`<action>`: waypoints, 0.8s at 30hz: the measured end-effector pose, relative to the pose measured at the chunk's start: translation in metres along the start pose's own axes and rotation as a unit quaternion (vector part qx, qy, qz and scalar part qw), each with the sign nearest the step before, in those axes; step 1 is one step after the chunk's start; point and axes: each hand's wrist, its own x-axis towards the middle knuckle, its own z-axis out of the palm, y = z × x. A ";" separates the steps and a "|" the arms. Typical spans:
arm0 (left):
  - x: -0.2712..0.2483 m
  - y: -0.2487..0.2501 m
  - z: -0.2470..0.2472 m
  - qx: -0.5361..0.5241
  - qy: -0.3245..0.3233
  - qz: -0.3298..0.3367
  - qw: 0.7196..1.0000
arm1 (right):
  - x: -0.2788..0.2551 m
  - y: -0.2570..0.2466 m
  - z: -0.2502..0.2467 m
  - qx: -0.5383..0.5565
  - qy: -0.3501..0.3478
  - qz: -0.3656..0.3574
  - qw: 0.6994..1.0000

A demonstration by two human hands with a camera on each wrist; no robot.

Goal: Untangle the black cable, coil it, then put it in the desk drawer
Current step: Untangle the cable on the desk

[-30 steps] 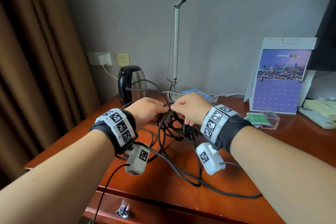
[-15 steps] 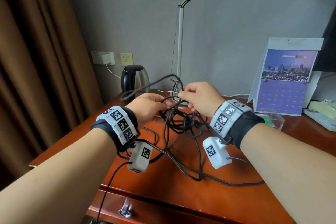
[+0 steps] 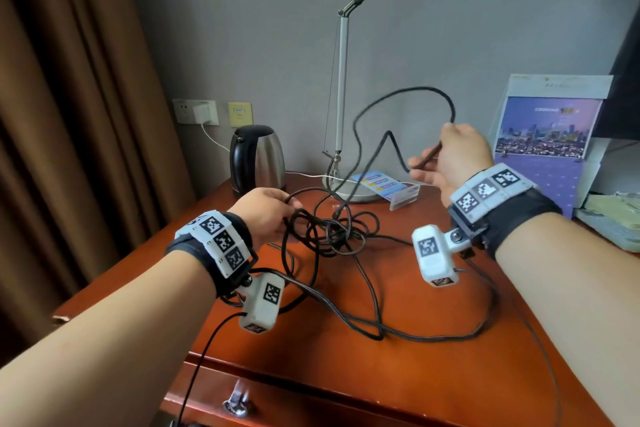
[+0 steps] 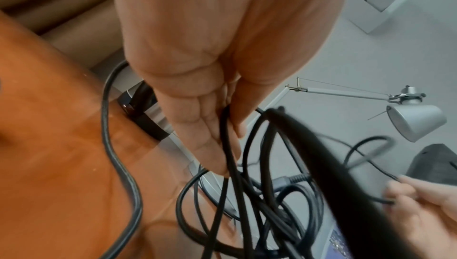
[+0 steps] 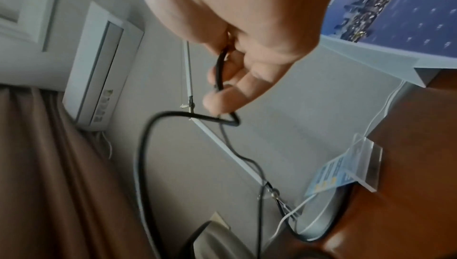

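Hands (image 3: 457,158) gripping tangled, looping black cable (image 3: 332,232)

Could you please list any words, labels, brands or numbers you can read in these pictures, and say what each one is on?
None can be read.
Wall calendar: a line of print above the city photo, too blurred.
Blue card in the clear stand: print too small.
Wrist bands: black and white square code marks only, no words.

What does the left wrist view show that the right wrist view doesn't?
Only the left wrist view shows the left hand gripping strands above the tangle, and the lamp's head. Only the right wrist view shows the air conditioner, the calendar and the acrylic card stand. Both show the right hand pinching the black cable.
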 end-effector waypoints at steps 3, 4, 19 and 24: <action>0.000 0.001 -0.003 -0.013 0.027 -0.022 0.999 | 0.017 -0.001 -0.012 -0.059 0.070 -0.051 0.995; 0.001 0.001 -0.003 -0.021 0.036 -0.029 0.999 | 0.021 -0.002 -0.015 -0.085 0.096 -0.070 0.989; -0.006 0.009 0.013 -0.112 -0.020 -0.019 0.993 | -0.008 0.022 0.011 -0.683 -0.148 -0.120 0.705; -0.012 0.012 0.005 -0.103 -0.044 0.001 0.994 | -0.030 0.025 0.027 -0.549 -0.293 -0.093 0.777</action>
